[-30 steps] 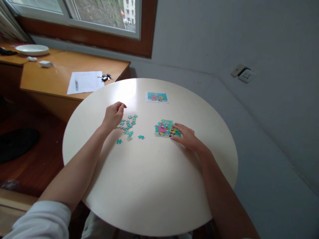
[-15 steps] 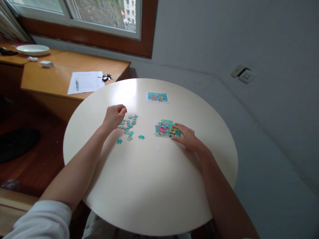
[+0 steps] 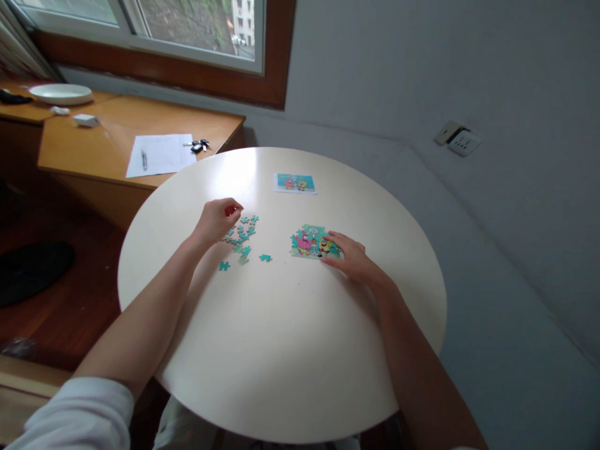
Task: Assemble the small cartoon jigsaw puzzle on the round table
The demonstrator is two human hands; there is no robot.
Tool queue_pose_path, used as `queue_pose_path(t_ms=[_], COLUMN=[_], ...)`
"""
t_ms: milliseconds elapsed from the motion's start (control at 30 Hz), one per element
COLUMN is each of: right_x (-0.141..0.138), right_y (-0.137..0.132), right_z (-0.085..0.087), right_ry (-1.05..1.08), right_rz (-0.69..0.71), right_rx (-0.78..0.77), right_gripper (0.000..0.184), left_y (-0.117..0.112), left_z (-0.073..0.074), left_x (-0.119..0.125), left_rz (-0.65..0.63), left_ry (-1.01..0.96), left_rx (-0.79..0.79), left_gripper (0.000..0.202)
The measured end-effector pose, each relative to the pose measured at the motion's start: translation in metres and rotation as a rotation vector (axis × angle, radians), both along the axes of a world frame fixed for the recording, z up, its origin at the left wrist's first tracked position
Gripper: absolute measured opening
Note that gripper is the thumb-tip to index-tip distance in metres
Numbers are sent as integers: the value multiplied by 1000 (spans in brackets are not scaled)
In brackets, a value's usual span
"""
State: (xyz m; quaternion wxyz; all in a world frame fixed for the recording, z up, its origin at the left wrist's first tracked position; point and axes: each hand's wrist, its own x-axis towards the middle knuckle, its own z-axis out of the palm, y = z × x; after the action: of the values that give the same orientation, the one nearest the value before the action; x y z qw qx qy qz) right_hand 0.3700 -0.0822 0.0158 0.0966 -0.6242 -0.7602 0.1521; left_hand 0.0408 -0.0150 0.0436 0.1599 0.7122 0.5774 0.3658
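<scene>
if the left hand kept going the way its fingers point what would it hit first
Most likely the loose teal pieces, just beyond the curled fingertips of the left hand. How high it sits above the table is unclear.

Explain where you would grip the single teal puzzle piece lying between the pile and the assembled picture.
Pinch the teal piece by two opposite edges, probably from straight above: it lies flat on the table, apart from the pile, with bare tabletop all round.
</scene>
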Motion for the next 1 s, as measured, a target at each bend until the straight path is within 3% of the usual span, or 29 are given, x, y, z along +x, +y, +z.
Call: queue_pose_path(t_ms=[333,533,700,1000], right_x=[4,3,4,0], right_y=[2,1,1,0], right_z=[-6,-6,-5,-1], right_ry=[21,27,25,-16], right_rz=[5,13,23,-4], right_rx=[33,41,33,10], right_gripper=[55,54,55,56], left_y=[-2,-3,0,-4], left_z=[12,11,7,13], left_x=[-14,-17,-17,-16], left_rz=[-204,-343,-345,-372], left_ry=[122,316,400,394], left_rx=[-271,-390,-384,-443], left_gripper=[13,13,16,14])
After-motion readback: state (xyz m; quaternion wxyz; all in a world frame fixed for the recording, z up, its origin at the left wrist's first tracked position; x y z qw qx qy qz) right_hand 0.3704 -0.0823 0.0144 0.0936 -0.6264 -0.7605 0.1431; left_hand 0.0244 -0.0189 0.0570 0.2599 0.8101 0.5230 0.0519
